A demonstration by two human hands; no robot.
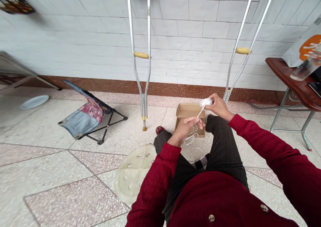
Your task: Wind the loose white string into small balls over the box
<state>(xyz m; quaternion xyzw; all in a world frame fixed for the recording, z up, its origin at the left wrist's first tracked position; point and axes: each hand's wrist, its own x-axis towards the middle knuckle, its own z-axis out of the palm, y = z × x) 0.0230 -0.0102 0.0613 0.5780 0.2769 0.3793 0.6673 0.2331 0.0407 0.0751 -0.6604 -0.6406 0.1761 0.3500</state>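
Note:
Between my hands a white cord (201, 111) is stretched, slanting up to a fluffy white tuft (206, 102). My left hand (186, 128) pinches the cord at its lower end. Fingers of my right hand (217, 105) close on the tuft's right side. Loose loops of white string (190, 140) hang or lie below my left hand. Behind both hands an open cardboard box (187, 110) stands on the floor between my feet, its inside partly hidden by my left hand.
Two metal crutches, a left one (141, 55) and a right one (242, 51), lean on the tiled wall. A folding chair (87, 116) and a round perforated mat (132, 173) are at left. A brown stool (296, 83) holding a bag and a bottle stands right.

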